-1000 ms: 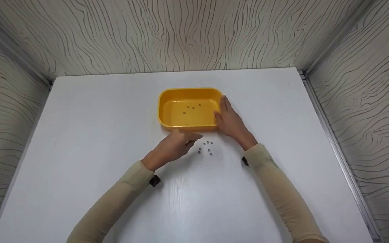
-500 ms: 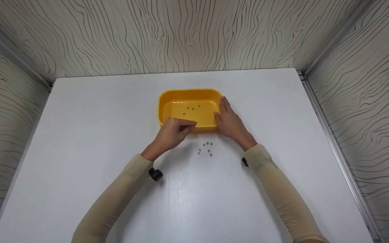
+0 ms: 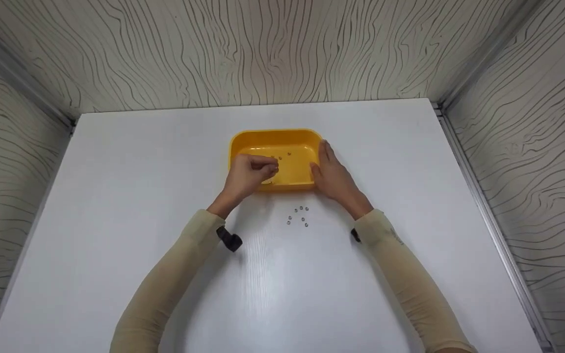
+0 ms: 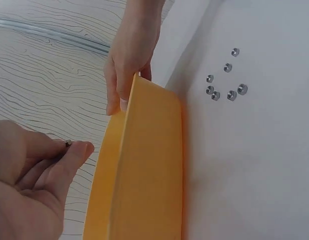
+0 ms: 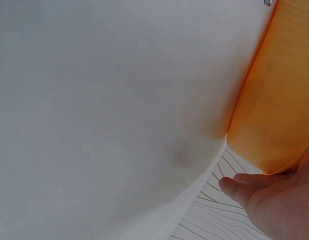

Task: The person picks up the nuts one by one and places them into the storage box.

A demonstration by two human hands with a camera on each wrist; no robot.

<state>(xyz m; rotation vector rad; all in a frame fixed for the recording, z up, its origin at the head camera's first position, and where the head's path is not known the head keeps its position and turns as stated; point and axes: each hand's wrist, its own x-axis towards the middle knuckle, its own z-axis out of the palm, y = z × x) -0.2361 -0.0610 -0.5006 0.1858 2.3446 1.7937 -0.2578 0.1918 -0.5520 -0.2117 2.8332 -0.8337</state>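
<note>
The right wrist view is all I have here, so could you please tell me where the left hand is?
Observer: The left hand is over the yellow tray, above its open top.
Operator: Thank you. Is it holding anything?
Observer: Yes, its fingertips pinch what looks like a small nut.
Operator: And could you kindly count the loose nuts lying on the table?
Observer: There are seven, in a loose group just on the person's side of the tray.
</note>
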